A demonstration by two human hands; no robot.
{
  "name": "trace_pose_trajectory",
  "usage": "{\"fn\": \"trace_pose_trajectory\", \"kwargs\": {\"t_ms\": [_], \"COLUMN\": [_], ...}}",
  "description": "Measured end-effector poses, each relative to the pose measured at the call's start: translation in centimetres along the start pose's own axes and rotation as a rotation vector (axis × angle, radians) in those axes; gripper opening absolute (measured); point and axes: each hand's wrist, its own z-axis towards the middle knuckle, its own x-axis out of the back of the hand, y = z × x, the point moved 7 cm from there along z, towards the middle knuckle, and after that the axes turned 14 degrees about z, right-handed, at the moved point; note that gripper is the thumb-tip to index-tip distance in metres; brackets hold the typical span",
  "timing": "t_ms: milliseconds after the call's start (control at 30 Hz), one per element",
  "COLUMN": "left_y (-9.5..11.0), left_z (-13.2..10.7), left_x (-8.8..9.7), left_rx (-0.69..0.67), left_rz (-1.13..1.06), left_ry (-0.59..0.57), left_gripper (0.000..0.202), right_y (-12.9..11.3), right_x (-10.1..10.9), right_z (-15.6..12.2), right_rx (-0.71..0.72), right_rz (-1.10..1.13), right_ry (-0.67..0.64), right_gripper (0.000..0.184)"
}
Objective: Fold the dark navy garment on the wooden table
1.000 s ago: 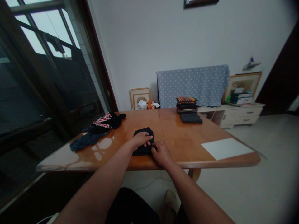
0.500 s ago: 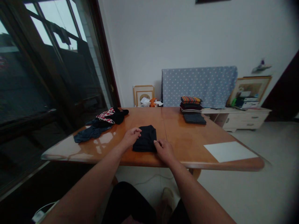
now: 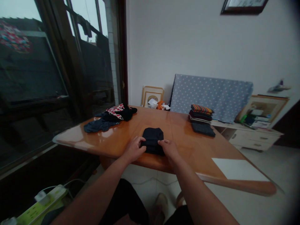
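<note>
Both left hand (image 3: 135, 150) and right hand (image 3: 170, 149) touch the dark folded cloth (image 3: 153, 137) at opposite sides, whether pinching I cannot tell; it lies near the front of the table (image 3: 180, 128), seemingly late in folding, calling for even squaring

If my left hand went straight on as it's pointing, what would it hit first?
Probably the dark folded cloth; your left hand has its fingertips at the cloth's left edge, though contact is unclear.

Along the wall (image 3: 154, 47) — dotted blue cloth (image 3: 208, 93), drawer cabinet (image 3: 254, 137) — and a power strip (image 3: 35, 211)
</note>
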Motion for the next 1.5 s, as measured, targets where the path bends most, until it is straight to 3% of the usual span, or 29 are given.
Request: {"fn": "trace_pose_trajectory", "kwargs": {"t_ms": [200,333,533,700,933,1167,1267,1367,1433,1500], "left_y": [1.0,1.2,1.6,2.0,2.5,2.3,2.4,2.6,2.8,2.9], "left_z": [-0.5,-0.9,-1.2,-1.4,-1.1,-1.3,-1.4,-1.6,-1.7,-1.8], "left_x": [0.2,0.1,0.3,0.5,-0.2,-0.1,0.1,0.3,0.4,0.4], "left_rx": [-0.051,-0.039,-0.036,-0.051,-0.031,-0.011,-0.032,-0.051,-0.057,-0.06], "left_rz": [0.208,0.269,0.327,0.338,0.389,0.424,0.439,0.453,0.47,0.482], "left_ry": [0.011,0.039,0.044,0.077,0.118,0.135,0.132,0.13,0.128,0.128], "left_gripper": [0.037,0.033,0.026,0.029,0.05,0.028,0.03,0.027,0.024,0.02], "right_y": [-1.7,-0.8,1.0,0.4,-2.2,-1.5,-1.4,-3.1,-3.9,-3.8], "right_x": [-1.1,-1.0,0.5,0.1,-1.7,-1.9,-0.6,0.6,-0.2,-1.6], "right_z": [0.4,0.0,-0.9,-0.8,-0.5,-0.7,-0.6,-1.6,-2.9,-4.1], "right_rx": [-0.131,-0.202,-0.083,-0.143,-0.228,-0.321,-0.154,0.252,0.512,0.659], "right_rz": [0.273,0.199,-0.09,0.026,0.186,0.183,-0.001,-0.372,-0.573,-0.696], "right_ry": [-0.031,-0.024,0.009,0.02,-0.019,-0.029,0.003,0.069,0.014,-0.102], "right_gripper": [0.021,0.023,0.033,0.03,0.022,0.026,0.03,0.032,0.038,0.051]}}
